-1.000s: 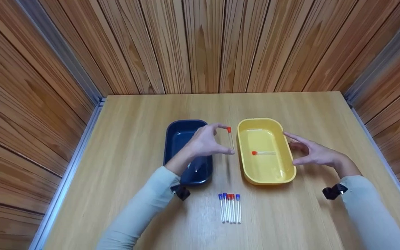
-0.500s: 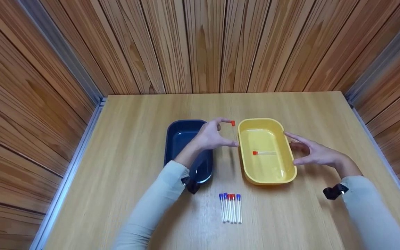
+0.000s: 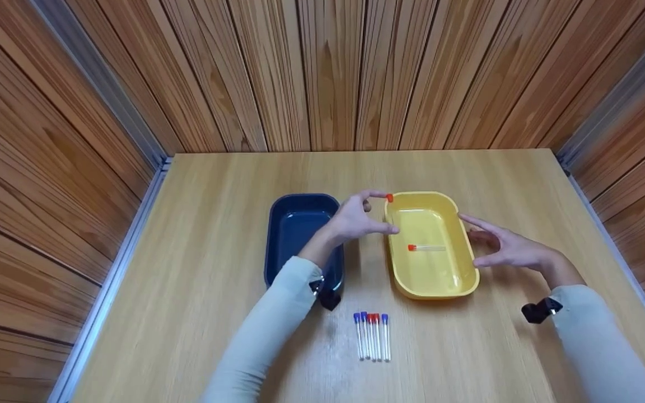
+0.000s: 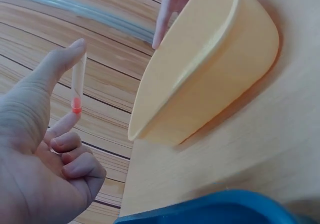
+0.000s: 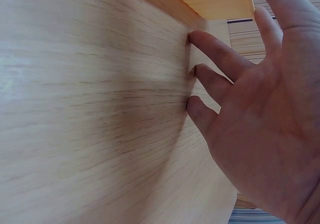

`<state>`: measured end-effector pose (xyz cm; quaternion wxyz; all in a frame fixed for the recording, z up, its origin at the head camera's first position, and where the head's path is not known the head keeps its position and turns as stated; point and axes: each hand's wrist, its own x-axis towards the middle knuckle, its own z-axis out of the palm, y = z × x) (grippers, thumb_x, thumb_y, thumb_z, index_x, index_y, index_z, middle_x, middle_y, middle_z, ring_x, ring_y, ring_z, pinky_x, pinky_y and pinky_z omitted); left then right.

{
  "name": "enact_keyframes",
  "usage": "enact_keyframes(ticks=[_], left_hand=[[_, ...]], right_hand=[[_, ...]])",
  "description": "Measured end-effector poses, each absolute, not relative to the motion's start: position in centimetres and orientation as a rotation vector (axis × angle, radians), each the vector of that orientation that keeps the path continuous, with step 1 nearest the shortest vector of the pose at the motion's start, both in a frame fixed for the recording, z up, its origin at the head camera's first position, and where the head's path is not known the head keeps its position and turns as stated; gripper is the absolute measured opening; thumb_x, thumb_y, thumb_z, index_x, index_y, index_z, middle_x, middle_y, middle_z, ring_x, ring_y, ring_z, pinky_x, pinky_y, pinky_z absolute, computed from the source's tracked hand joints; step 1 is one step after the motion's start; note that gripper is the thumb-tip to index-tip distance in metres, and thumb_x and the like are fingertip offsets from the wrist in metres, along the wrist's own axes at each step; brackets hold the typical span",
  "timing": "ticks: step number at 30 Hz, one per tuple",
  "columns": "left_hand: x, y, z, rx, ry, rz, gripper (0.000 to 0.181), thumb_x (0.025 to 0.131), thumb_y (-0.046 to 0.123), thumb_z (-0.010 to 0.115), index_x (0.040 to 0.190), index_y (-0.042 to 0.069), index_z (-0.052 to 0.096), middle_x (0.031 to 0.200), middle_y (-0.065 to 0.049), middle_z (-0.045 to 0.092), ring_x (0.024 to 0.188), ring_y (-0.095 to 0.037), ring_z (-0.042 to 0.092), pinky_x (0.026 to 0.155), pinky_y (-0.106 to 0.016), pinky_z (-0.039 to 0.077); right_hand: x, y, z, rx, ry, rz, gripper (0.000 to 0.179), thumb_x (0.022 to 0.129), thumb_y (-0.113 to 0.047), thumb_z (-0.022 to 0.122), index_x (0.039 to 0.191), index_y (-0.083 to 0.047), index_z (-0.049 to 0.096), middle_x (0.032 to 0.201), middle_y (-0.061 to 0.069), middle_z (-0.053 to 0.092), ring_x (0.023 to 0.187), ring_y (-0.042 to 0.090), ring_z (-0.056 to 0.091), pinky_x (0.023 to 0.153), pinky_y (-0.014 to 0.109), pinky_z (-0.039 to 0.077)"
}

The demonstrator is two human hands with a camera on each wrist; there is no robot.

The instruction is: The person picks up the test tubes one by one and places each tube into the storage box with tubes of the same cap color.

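Observation:
My left hand (image 3: 355, 219) pinches a small clear test tube (image 4: 78, 82) lengthwise, thumb at one end and index finger at its orange-red cap (image 3: 389, 197). The tube is over the left rim of the yellow tray (image 3: 403, 282), and its other fingers are curled in. On the tray's floor lies another red-capped tube (image 3: 426, 247). My right hand (image 3: 510, 246) stays at the tray's right side with fingers spread; index finger and thumb touch the rim. Its other fingertips (image 5: 196, 36) rest on the table beside the tray.
A dark blue tray (image 3: 275, 246) stands to the left, partly under my left forearm. Several tubes with blue and red caps (image 3: 372, 337) lie side by side in front of the trays. Wood-panelled walls (image 3: 328, 73) enclose the table (image 3: 199, 235).
My left hand has carried the pinched tube rightward and slightly away, from the gap between the trays to over the yellow tray's edge. My right hand has stayed in place.

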<state>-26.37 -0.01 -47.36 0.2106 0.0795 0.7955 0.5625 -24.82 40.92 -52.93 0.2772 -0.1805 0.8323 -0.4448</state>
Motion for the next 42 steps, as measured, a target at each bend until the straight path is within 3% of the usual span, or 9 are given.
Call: enact_keyframes(ticks=[7,16,24,35,42], left_hand=[[-26.8,1.4,-47.3,0.187,2.148,1.663,0.08,0.089,0.027,0.099,0.159,0.029,0.059,0.18,-0.022,0.041,0.17,-0.04,0.039,0.136,-0.063,0.04],[-26.7,4.4,-47.7,0.201,2.148,1.718,0.081,0.088,0.026,0.099,0.159,0.022,0.06,0.178,-0.023,0.044,0.167,-0.04,0.044,0.135,-0.06,0.043],[-26.7,7.3,-47.8,0.137,2.162,1.697,0.079,0.088,0.032,0.099,0.157,0.028,0.061,0.176,-0.019,0.049,0.166,-0.036,0.048,0.133,-0.055,0.046],[-27.3,8.2,-47.6,0.124,2.094,1.734,0.079,0.091,0.032,0.097,0.16,0.023,0.059,0.171,-0.021,0.053,0.161,-0.038,0.052,0.132,-0.054,0.048],[-27.4,9.8,-47.8,0.085,2.133,1.67,0.074,0.09,0.039,0.098,0.155,0.033,0.063,0.172,-0.015,0.054,0.16,-0.032,0.054,0.132,-0.052,0.049]], right_hand=[[-24.8,40.9,-52.8,-0.486,2.258,-1.163,0.109,0.099,-0.021,0.084,0.183,-0.023,0.014,0.184,0.031,0.027,0.169,0.062,0.026,0.127,0.091,0.017],[-24.5,40.6,-53.0,-0.482,2.264,-1.16,0.11,0.1,-0.025,0.083,0.183,-0.026,0.012,0.186,0.028,0.023,0.17,0.061,0.025,0.128,0.09,0.014],[-24.5,40.7,-53.1,-0.476,2.248,-1.167,0.109,0.1,-0.022,0.083,0.183,-0.024,0.012,0.184,0.033,0.026,0.169,0.063,0.025,0.128,0.091,0.017],[-24.8,40.6,-53.3,-0.493,2.247,-1.151,0.107,0.102,-0.02,0.08,0.183,-0.024,0.011,0.184,0.032,0.025,0.168,0.063,0.025,0.125,0.094,0.017],[-24.8,40.7,-53.2,-0.5,2.249,-1.161,0.107,0.103,-0.017,0.079,0.183,-0.024,0.009,0.184,0.035,0.021,0.168,0.066,0.023,0.124,0.094,0.019]])
